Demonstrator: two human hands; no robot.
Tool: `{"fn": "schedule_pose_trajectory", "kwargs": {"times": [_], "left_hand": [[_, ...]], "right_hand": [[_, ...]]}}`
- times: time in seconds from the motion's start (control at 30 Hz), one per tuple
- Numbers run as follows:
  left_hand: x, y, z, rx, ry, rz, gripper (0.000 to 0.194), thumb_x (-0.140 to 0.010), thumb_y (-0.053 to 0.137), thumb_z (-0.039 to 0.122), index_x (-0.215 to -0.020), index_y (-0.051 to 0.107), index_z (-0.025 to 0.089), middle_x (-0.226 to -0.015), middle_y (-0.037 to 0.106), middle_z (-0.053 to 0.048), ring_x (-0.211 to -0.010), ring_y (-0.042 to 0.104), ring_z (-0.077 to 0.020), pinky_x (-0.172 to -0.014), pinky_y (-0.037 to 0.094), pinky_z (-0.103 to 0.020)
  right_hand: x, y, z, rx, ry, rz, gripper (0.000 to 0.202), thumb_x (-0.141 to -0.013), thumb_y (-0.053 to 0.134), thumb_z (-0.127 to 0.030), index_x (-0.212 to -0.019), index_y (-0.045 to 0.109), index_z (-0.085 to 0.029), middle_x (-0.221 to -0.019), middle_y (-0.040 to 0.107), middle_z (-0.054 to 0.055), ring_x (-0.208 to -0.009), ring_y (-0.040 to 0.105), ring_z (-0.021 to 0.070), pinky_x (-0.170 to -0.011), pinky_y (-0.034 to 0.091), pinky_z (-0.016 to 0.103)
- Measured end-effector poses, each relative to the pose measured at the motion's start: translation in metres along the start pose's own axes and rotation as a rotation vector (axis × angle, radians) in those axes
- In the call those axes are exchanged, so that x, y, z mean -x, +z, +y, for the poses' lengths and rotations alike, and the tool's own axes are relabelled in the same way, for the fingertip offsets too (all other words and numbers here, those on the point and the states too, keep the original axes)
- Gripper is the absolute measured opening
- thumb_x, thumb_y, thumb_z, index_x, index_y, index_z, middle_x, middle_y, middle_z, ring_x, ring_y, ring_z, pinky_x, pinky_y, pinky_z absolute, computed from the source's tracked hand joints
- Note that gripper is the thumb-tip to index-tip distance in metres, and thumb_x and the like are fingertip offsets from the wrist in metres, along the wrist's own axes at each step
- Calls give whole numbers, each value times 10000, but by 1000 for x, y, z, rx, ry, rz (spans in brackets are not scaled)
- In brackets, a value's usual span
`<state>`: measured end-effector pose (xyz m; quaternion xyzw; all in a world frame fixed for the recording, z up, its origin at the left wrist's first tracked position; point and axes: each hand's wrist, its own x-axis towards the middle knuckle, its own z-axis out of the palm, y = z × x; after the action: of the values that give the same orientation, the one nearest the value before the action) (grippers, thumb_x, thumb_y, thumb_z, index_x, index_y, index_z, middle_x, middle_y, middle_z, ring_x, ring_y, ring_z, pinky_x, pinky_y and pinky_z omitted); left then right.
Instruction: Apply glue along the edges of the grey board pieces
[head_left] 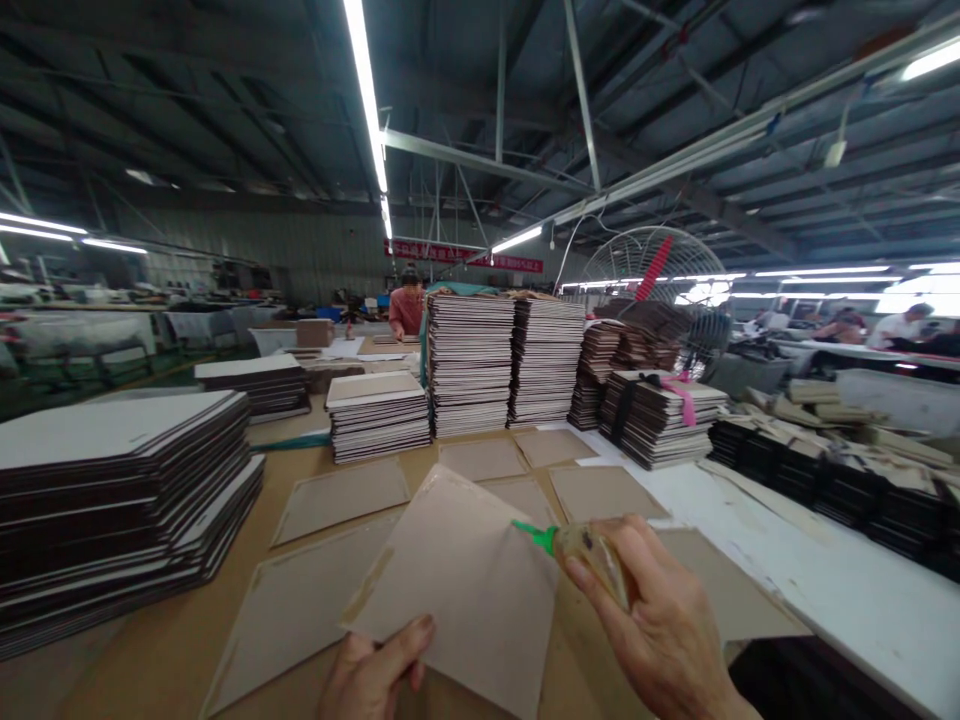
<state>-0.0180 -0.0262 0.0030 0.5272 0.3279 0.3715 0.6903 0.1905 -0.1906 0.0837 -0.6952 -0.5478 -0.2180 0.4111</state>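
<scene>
- Stacks of flat boards (112, 500) with white faces and dark edges fill the far left of the tabletop (180, 640), piled in offset layers.
- Loose brown cardboard panels (341, 497) lie flat and apart across the middle of the tabletop, some nearer the viewer, some further back towards the tall piles.
- Left hand (371, 675) sits at the bottom edge of the view, fingers closed round the lower edge of a brown cardboard sheet (457, 580), thumb pressed on its face, holding it tilted up off the tabletop.
- That sheet is plain on most of its face, with a darker strip along its lower left edge; whether any glue is already on it I cannot tell.
- Glue bottle (592, 555) with a green nozzle meets the sheet at its right edge, the tip touching or just short of the board.
- Right hand (660, 630) is wrapped tight round the bottle, fingers curled shut on it.
- Judging by this, gluing of this sheet looks barely begun, and the panels lying flat look yet to be handled.
- Tall piles of boards (469, 360) stand behind, with a person in a red top (407, 310) beyond them.
- A lower bundle (664, 415) tied with a pink strap lies further right, before a large fan (652, 275).
- Dark folded pieces (825, 470) line the white surface at far right.
</scene>
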Motion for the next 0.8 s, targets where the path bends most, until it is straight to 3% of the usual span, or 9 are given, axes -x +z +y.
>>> {"fn": "schedule_pose_trajectory", "kwargs": {"times": [0.13,0.3,0.57,0.8], "left_hand": [[1,3,4,41,17,21,334,-619,834,456,-686,685,165,-718,600,-38,-678,488,-180,-559,443,-256],[2,5,7,29,25,20,353,-607,851,445,-566,640,165,-694,592,-33,-661,487,-170,-548,450,-246],[1,5,8,74,-9,36,316,-580,880,414,-700,699,184,-706,597,-16,-660,488,-156,-542,458,-225],[0,0,9,29,-53,16,390,-527,876,475,-524,634,169,-673,590,-41,-683,514,-178,-562,476,-232]], "right_hand": [[-2,-3,-4,10,-20,22,185,-947,520,-368,-1000,581,-202,-836,549,41,-656,580,163,-583,463,261],[-2,-6,-6,29,-3,-5,182,-952,499,-360,-928,589,-204,-833,572,49,-636,577,158,-603,475,255],[10,-10,4,66,70,-10,237,-952,501,-417,-856,563,-209,-793,546,29,-609,558,158,-567,430,265],[20,-9,8,38,67,11,181,-954,521,-384,-974,573,-212,-822,534,14,-647,570,153,-598,433,266]]}}
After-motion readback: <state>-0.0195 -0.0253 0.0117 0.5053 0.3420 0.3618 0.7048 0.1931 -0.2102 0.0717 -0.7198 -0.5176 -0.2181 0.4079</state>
